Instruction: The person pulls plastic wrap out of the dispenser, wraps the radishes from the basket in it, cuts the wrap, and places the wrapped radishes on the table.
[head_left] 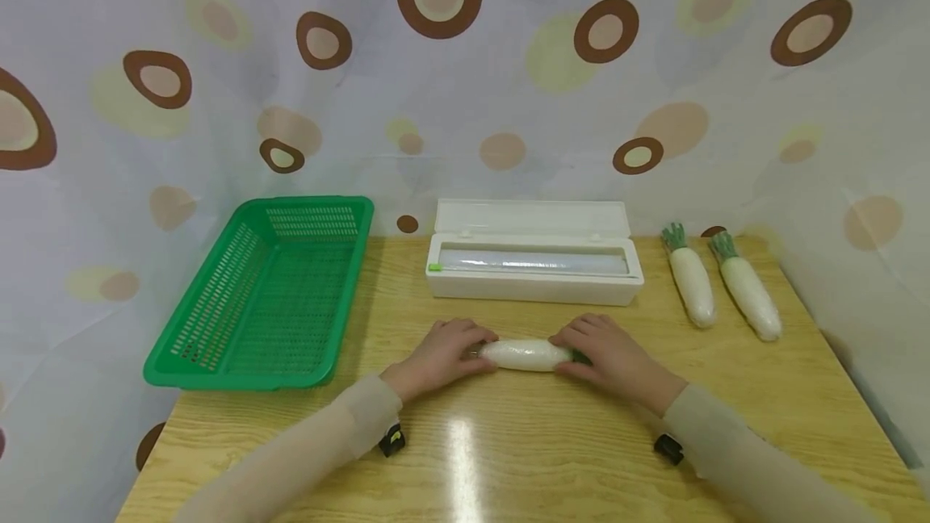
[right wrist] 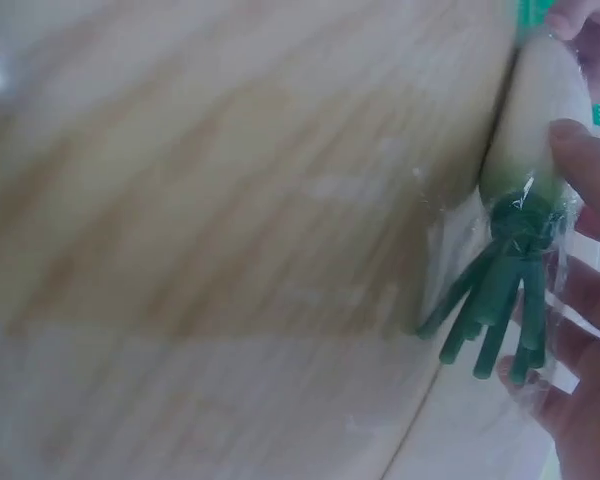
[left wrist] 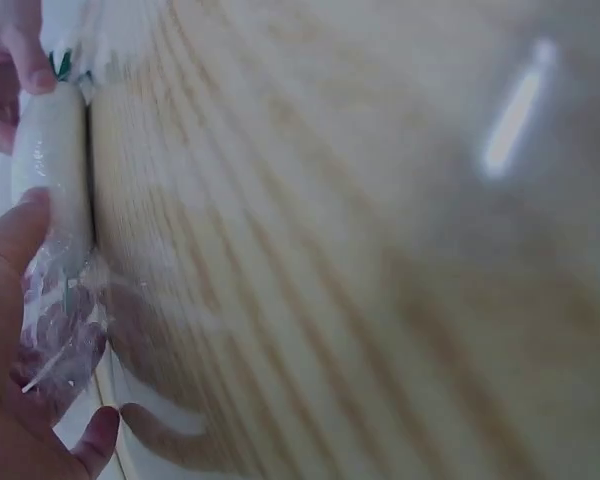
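Observation:
A white radish [head_left: 526,354] wrapped in clear plastic film lies crosswise on the wooden table, between the two hands. The left hand [head_left: 450,352] holds its tip end, thumb on the near side; loose film [left wrist: 65,310] bunches over those fingers in the left wrist view. At the leafy end, the right hand [head_left: 610,355] grips the radish with thumb in front and fingers behind. Its cut green stalks [right wrist: 500,300] stick out under crinkled film in the right wrist view.
Behind the hands stands a white cling film box [head_left: 534,289], lid raised, with a film roll [head_left: 534,261] inside. A green plastic basket [head_left: 337,321] is at the left. Two more radishes [head_left: 693,285] [head_left: 751,297] lie at the right, near the patterned curtain [head_left: 508,87].

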{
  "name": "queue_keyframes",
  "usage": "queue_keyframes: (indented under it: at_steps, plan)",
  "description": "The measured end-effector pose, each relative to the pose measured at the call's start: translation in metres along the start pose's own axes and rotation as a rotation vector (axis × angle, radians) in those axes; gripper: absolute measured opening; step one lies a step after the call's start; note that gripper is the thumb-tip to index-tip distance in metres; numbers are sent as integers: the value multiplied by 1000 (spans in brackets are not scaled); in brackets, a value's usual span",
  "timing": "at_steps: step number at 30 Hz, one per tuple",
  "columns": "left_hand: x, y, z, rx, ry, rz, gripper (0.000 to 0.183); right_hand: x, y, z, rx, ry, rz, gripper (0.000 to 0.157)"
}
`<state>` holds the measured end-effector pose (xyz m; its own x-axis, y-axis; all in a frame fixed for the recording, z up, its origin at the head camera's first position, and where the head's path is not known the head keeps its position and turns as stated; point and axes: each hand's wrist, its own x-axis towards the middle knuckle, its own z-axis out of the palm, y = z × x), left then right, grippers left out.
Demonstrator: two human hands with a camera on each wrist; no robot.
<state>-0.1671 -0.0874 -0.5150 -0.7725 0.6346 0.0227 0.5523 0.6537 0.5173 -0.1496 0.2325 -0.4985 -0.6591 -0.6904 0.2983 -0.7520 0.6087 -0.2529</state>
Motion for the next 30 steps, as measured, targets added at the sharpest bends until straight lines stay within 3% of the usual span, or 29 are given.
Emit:
queue_keyframes:
  at_steps: [5, 10, 19, 25, 30]
  plan:
    - [-13, -2, -6, 29, 62, -41, 38, 2, -3, -3, 13, -18, 23, 34]
    - [-19, -4, -12, 74, 62, -62, 32, 4, -4, -6, 7, -27, 23, 30]
    - [-24, -2, -22, -100, 6, -132, 14, 5, -4, -6, 19, -44, 19, 31]
    - [-20, 13, -26, -180, 17, -163, 10, 6, -2, -6, 16, -38, 0, 32]
    - [-10, 31, -23, -206, 52, -151, 6, 7, 0, -3, -4, -23, -26, 32]
